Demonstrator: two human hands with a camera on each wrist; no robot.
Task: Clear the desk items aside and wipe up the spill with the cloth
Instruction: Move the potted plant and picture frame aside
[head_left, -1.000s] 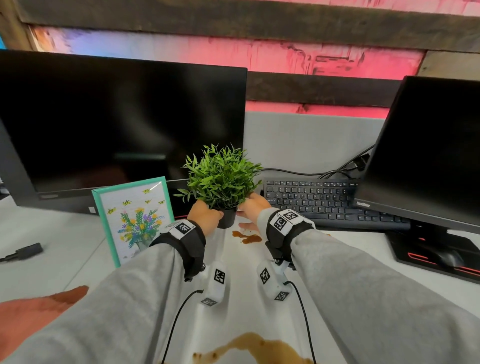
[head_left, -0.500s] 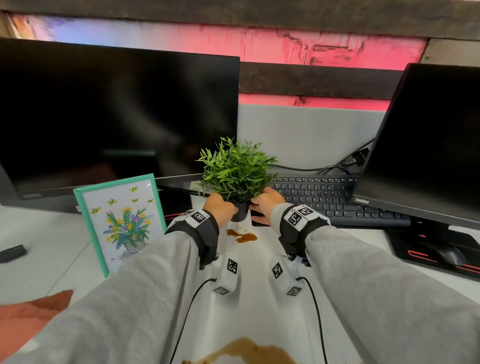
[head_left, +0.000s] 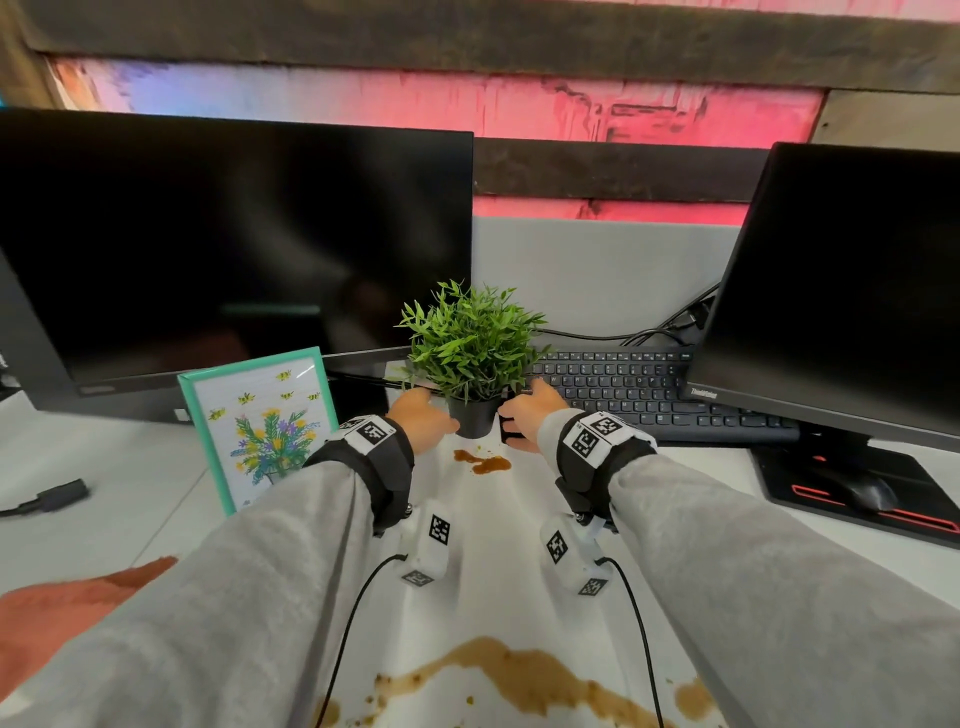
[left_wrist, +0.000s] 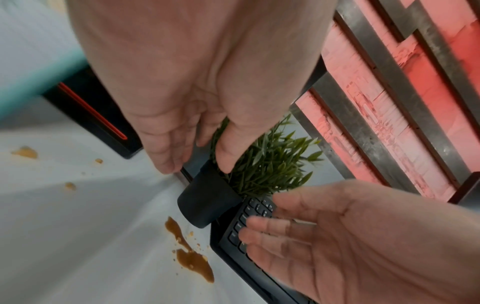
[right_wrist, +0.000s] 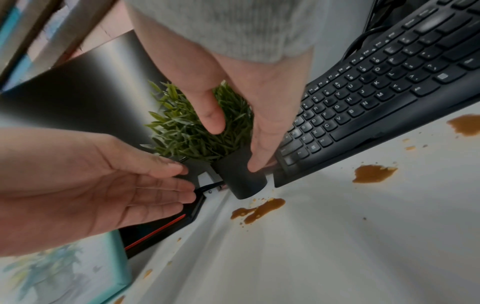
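A small green plant in a black pot stands on the white desk, between the left monitor's stand and the keyboard's left end. My left hand and right hand flank the pot with straight fingers, at or just off its sides. In the left wrist view my left hand has its thumb at the pot rim. In the right wrist view my right hand lies along the pot. A small brown spill lies just before the pot, a large spill near me. An orange cloth lies at lower left.
A teal-framed flower picture stands left of my left wrist. A black keyboard lies right of the pot. Two dark monitors stand behind. A mouse rests on a black pad at right. Cables run behind the keyboard.
The pot has gone back and right, down onto the desk by the keyboard's end. Both hands, which gripped it before, now have straightened fingers.
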